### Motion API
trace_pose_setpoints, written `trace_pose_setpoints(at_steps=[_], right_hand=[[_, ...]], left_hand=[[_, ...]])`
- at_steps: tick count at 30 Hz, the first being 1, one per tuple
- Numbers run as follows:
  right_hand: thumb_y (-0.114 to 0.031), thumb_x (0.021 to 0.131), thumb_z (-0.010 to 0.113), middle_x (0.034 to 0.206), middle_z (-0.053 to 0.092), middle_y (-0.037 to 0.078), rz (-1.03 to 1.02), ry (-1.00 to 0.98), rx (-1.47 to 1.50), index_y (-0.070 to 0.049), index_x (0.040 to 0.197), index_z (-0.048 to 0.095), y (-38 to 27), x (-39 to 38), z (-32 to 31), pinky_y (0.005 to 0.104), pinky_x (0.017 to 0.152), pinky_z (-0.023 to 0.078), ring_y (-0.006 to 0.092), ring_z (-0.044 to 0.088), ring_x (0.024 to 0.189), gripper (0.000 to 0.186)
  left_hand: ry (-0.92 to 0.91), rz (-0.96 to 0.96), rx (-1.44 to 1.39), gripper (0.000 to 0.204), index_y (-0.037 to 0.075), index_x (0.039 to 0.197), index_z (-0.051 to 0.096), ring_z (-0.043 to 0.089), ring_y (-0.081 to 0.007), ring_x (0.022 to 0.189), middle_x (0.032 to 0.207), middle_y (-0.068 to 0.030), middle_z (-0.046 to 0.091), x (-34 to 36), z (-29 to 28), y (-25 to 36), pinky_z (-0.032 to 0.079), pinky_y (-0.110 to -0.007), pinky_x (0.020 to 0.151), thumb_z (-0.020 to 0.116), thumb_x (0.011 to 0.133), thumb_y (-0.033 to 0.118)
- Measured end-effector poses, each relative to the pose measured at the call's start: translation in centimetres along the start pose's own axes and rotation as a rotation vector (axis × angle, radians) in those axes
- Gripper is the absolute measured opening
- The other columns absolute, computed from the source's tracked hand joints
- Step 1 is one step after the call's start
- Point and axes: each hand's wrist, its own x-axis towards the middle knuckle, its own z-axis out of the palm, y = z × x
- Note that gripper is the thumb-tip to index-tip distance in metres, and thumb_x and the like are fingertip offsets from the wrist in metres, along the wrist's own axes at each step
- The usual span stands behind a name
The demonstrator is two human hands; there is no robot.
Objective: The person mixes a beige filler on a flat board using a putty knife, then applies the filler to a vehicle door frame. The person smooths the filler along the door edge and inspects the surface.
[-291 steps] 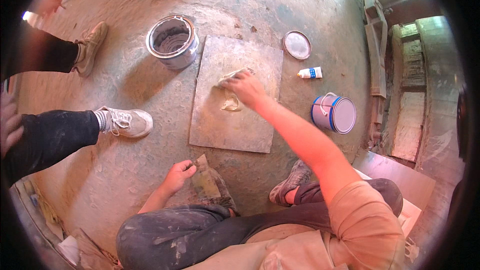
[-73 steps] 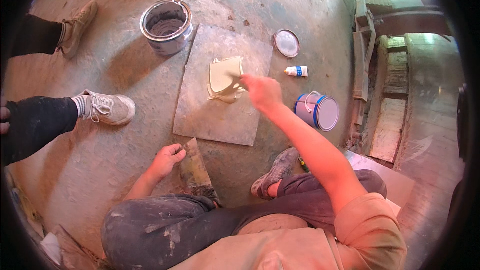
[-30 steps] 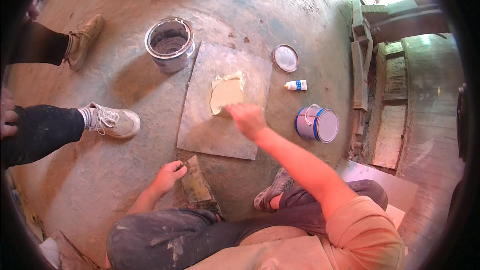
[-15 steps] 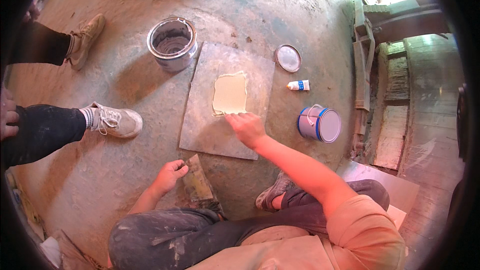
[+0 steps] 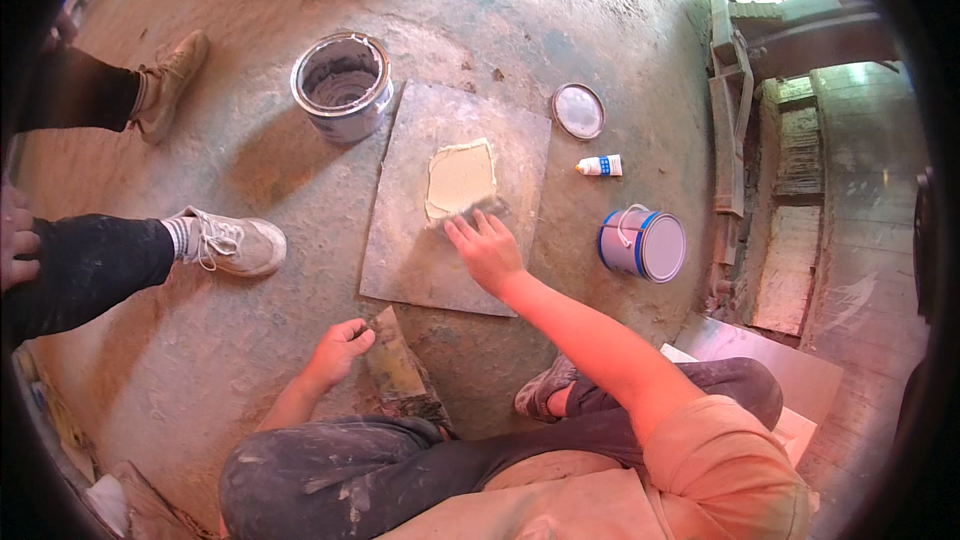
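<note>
Right hand (image 5: 488,252) pressed low on the grey square stone slab (image 5: 415,240) lying on the floor, grip closed on a small scraper (image 5: 487,207) at the lower edge of the pale cream putty patch (image 5: 460,178). Patch spread over only a small part — most of the slab bare. Left hand (image 5: 340,345) resting by a putty-smeared trowel (image 5: 395,365), grip loosely curled — whether holding it, cannot tell.
</note>
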Motion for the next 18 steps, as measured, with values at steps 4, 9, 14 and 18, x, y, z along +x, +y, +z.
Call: trace_pose_setpoints(at_steps=[4, 9, 14, 18], right_hand=[[-0.005, 0.083, 0.06, 0.114, 0.074, 0.011, -0.032, 0.107, 0.103, -0.007, 0.119, 0.07, 0.3, 0.5, -5.1, 0.0418, 0.086, 0.055, 0.0319, 0.07, 0.105, 0.038], [0.002, 0.08, 0.062, 0.109, 0.075, 0.011, 0.022, 0.36, 0.215, -0.007, 0.114, 0.074, 2.5, 4.1, -10.4, 0.0415, 0.088, 0.054, 0.0281, 0.071, 0.105, 0.037], [0.0, 0.084, 0.068, 0.111, 0.076, 0.013, -0.038, 0.522, 0.302, -0.007, 0.109, 0.076, 5.6, 7.0, -15.9, 0.0394, 0.092, 0.055, 0.0299, 0.071, 0.109, 0.027], [-0.004, 0.085, 0.071, 0.112, 0.076, 0.011, -0.105, 0.683, 0.438, -0.008, 0.107, 0.077, 7.3, 9.0, -21.1, 0.0379, 0.089, 0.055, 0.0306, 0.072, 0.108, 0.023]], left_hand=[[-0.023, -0.02, -0.036, 0.024, -0.001, 0.115, 0.065, 0.056, -0.0074, 0.096, 0.105, 0.0019, 0.067, -0.2, 0.2, 0.7, 0.044, -0.026, 0.088, 0.06, 0.103, 0.02], [-0.008, -0.035, 0.06, 0.026, -0.002, 0.118, 0.065, 0.058, -0.0091, 0.1, 0.11, 0.0, 0.068, 0.1, -0.2, 1.7, 0.045, -0.027, 0.093, 0.059, 0.103, 0.019], [0.044, -0.017, 0.041, 0.022, -0.001, 0.106, 0.066, 0.055, -0.0091, 0.091, 0.098, 0.0025, 0.066, 0.4, -0.2, 1.9, 0.045, -0.028, 0.084, 0.061, 0.102, 0.02], [0.094, -0.108, 0.439, 0.022, -0.001, 0.106, 0.067, 0.053, -0.008, 0.092, 0.096, 0.0039, 0.064, 0.3, -0.5, 3.5, 0.043, -0.027, 0.085, 0.062, 0.101, 0.02]])
